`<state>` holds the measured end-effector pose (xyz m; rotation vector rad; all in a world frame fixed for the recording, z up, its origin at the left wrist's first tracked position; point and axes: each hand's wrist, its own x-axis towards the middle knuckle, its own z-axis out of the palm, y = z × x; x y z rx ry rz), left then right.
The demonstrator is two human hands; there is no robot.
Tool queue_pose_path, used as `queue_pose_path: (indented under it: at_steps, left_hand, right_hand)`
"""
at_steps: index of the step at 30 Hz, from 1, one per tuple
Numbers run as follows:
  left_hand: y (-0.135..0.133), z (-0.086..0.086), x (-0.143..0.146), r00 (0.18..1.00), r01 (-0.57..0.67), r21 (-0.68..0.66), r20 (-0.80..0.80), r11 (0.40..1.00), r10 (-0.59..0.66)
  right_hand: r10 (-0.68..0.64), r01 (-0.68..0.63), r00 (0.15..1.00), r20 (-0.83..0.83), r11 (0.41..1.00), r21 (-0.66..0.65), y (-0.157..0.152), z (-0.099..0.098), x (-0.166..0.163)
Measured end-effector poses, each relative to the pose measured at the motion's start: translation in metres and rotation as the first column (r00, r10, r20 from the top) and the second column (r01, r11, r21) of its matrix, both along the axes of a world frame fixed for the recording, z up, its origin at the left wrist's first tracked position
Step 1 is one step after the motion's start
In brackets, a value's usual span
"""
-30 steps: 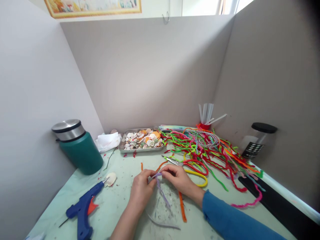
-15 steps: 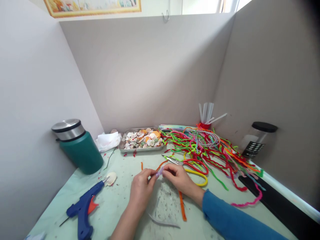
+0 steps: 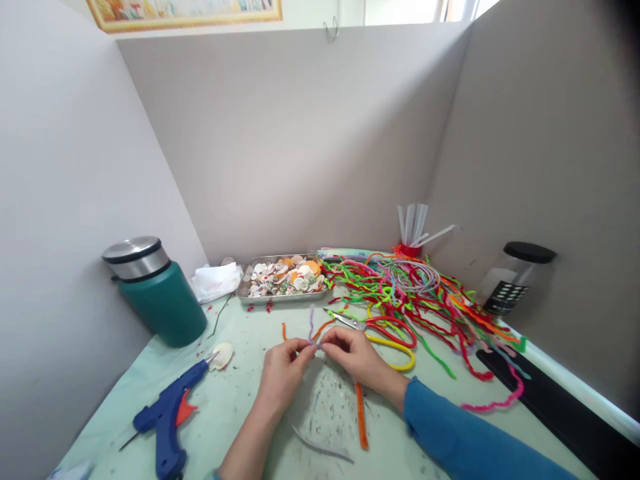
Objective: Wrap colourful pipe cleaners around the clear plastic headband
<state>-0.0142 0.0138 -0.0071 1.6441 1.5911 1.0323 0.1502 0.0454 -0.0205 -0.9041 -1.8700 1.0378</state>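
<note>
Between my two hands is a short purple pipe cleaner (image 3: 311,325), one end standing up above the fingertips. My left hand (image 3: 286,369) pinches it from the left, and my right hand (image 3: 354,355) pinches it from the right, the fingertips nearly meeting. Beyond my right hand lie red-handled scissors (image 3: 390,330) and a yellow-handled pair (image 3: 397,353). An orange pipe cleaner strip (image 3: 361,419) lies below my right wrist. A grey pipe cleaner (image 3: 323,449) is on the table between my forearms.
A blue glue gun (image 3: 167,413) rests at left, its nozzle at a shell (image 3: 223,356). Behind are a green bottle (image 3: 159,300), a tray (image 3: 280,300) of shells and buttons, and a heap of coloured pipe cleaners (image 3: 400,287). A clear black-lidded jar (image 3: 510,280) stands right.
The purple pipe cleaner, bunched between the fingers before, now has one end sticking up. Both hands stay in nearly the same place, with the fingertips slightly closer together.
</note>
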Motion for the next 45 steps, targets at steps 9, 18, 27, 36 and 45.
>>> queue_pose_path:
  at_steps: [9, 18, 27, 36, 45]
  left_hand:
    - [0.000, 0.001, 0.003, 0.989, -0.005, -0.176, 0.144, 0.984, 0.031]
    - [0.000, 0.001, 0.005, 0.975, -0.032, -0.300, 0.200, 0.953, 0.096]
    - [-0.005, 0.006, 0.003, 0.990, 0.033, 0.304, -0.142, 0.952, 0.011]
    - [-0.003, -0.004, 0.000, 0.950, 0.172, 0.449, -0.310, 0.877, -0.028]
    - [-0.005, 0.000, 0.002, 0.961, 0.153, 0.511, -0.275, 0.846, -0.008]
  right_hand:
    - [-0.014, -0.003, 0.991, 0.129, 0.992, 0.129, -0.006, 0.002, 0.000]
    - [-0.015, -0.001, 0.993, 0.116, 0.991, 0.136, -0.008, 0.003, -0.001]
    - [-0.076, 0.075, 0.995, -0.061, 0.997, -0.024, 0.003, -0.006, -0.002]
    - [-0.063, 0.062, 0.995, -0.072, 0.998, -0.013, 0.003, -0.007, -0.002]
    - [-0.036, 0.034, 0.989, -0.140, 0.999, -0.013, -0.003, -0.001, -0.001]
